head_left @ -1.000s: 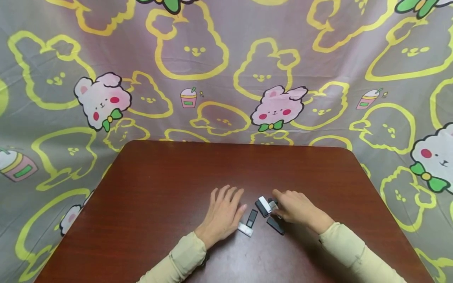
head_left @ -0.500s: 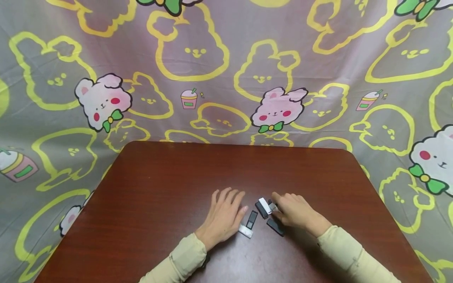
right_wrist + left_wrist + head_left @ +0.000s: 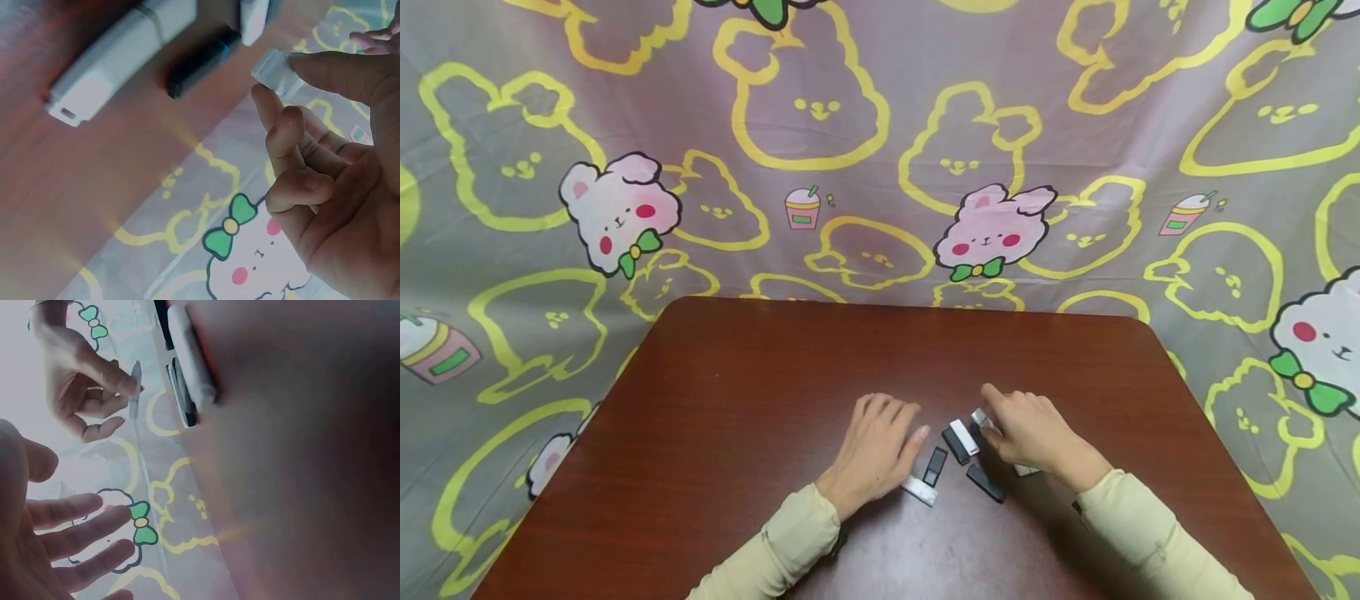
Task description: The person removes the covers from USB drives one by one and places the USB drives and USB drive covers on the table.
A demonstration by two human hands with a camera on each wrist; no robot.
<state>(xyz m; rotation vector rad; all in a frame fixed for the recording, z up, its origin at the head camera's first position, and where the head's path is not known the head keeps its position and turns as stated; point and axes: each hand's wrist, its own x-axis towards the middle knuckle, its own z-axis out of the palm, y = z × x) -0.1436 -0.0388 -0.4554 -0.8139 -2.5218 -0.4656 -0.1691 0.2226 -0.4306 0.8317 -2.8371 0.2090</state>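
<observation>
My right hand (image 3: 1030, 429) pinches a small silver-white USB flash drive (image 3: 275, 72) between thumb and index finger, above the table in the right wrist view. Beside it lies a white drive (image 3: 964, 437) against a black drive (image 3: 953, 448). A dark stick (image 3: 985, 483) rests nearer the front. Partly covered by the right hand is a pale drive (image 3: 1027, 471). My left hand (image 3: 876, 454) has its fingers spread and extended in the left wrist view, holding nothing. Close to its thumb are a white marbled drive (image 3: 920, 490) and a dark drive (image 3: 936, 467).
All the drives are grouped on a reddish-brown wooden table (image 3: 760, 375). Behind the table's far edge hangs a patterned cloth (image 3: 850, 183) with cartoon bears and rabbits.
My right hand has risen slightly away with the silver-white USB flash drive in its fingers, and a pale drive now shows beneath it. The left hand stays nearly still.
</observation>
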